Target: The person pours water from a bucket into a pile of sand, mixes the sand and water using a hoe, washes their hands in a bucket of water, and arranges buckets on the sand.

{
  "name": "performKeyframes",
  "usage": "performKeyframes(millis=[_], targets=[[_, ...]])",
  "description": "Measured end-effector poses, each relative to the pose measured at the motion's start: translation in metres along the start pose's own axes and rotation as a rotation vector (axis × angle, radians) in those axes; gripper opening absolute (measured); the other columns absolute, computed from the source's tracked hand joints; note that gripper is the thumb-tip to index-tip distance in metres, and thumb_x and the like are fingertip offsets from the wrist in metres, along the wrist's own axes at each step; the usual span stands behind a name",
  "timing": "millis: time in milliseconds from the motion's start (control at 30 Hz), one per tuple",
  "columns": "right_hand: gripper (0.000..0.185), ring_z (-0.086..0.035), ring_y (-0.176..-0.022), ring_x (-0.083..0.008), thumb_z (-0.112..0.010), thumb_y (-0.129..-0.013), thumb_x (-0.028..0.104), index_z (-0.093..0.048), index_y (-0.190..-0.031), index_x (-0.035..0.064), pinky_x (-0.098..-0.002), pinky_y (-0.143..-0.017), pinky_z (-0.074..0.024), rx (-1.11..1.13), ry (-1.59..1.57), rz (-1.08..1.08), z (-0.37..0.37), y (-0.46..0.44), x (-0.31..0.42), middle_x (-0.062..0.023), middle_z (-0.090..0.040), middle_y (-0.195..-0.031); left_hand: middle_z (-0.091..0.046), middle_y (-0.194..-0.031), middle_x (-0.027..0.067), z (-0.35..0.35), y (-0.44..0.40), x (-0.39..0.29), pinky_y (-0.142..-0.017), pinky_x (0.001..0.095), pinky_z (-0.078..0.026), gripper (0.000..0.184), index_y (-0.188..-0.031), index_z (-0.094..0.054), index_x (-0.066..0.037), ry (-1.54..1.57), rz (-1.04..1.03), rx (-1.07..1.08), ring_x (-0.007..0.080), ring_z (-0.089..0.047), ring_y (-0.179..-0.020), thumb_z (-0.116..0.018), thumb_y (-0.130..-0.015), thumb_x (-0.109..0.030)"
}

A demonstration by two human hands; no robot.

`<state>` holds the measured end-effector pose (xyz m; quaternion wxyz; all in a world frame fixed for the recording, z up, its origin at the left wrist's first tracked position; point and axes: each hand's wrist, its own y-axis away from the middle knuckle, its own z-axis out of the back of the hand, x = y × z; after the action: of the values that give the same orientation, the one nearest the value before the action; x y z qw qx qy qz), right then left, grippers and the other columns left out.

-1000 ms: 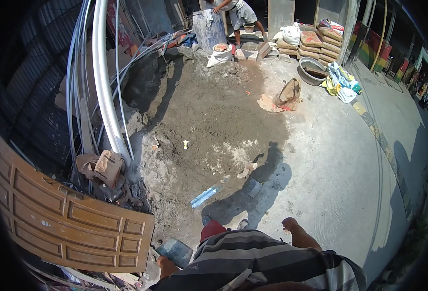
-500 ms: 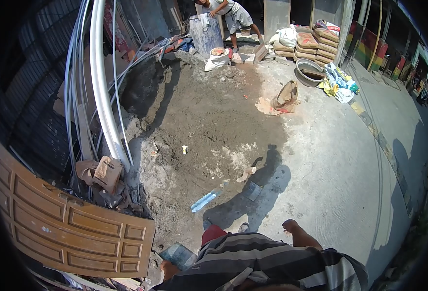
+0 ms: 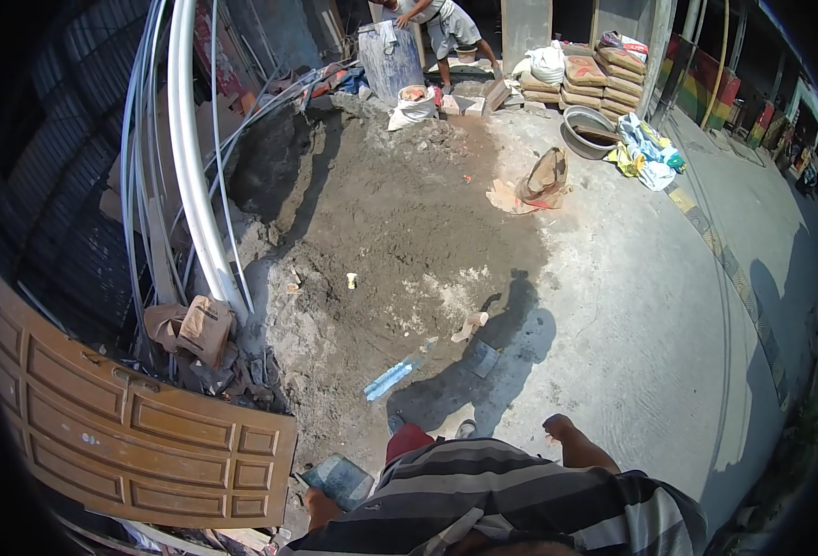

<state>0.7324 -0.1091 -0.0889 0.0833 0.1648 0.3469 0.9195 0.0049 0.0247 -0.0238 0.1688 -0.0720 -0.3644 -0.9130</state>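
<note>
My left hand [image 3: 320,506], low in the view, is closed on the edge of a flat grey-green board [image 3: 340,479], held beside my leg. What lies under the board is hidden. My right hand [image 3: 558,427] hangs at the right of my body over pale concrete, fingers loosely bent and a little apart, nothing visible in it. On the ground ahead of my feet lie a blue-and-white strip [image 3: 392,380], a tool with a pale wooden handle [image 3: 473,325] and a dark square plate [image 3: 485,360] in my shadow. A small white-and-yellow piece [image 3: 352,280] sits farther off on damp mortar [image 3: 400,204].
A brown panelled door [image 3: 140,417] leans at the left, near long white pipes [image 3: 191,157]. Ahead, a torn paper sack [image 3: 544,180] stands on the ground. Stacked cement bags [image 3: 584,72], a grey basin [image 3: 587,132], a blue drum [image 3: 391,63] and another person [image 3: 448,30] are at the back.
The view has shifted slightly. My left hand and the board have risen a little, and my right hand has moved slightly up and right. The person at the back remains bent by the drum.
</note>
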Motion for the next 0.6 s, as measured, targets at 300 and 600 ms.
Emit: performKeyframes(millis=[300, 600], targets=[[0.018, -0.066, -0.09, -0.0235, -0.064, -0.078, 0.019, -0.069, -0.095, 0.0138, -0.0361, -0.072, -0.053, 0.105, -0.061, -0.106, 0.01, 0.003, 0.011, -0.0048, -0.069, -0.095, -0.066, -0.114, 0.0077, -0.006, -0.025, 0.002, -0.085, 0.035, -0.053, 0.027, -0.11, -0.068, -0.011, 0.025, 0.171, 0.016, 0.0239, -0.062, -0.107, -0.058, -0.087, -0.021], [0.025, -0.065, -0.082, -0.028, -0.074, -0.069, 0.03, -0.065, -0.084, 0.012, -0.0408, -0.069, -0.0522, 0.042, 0.079, 0.17, -0.014, -0.031, 0.001, -0.0076, -0.067, -0.083, -0.066, -0.113, 0.0077, 0.006, -0.01, -0.011, -0.085, 0.0344, -0.052, 0.028, -0.109, -0.067, -0.01, 0.002, 0.066, -0.058, 0.0231, -0.062, -0.107, -0.06, -0.085, -0.022]])
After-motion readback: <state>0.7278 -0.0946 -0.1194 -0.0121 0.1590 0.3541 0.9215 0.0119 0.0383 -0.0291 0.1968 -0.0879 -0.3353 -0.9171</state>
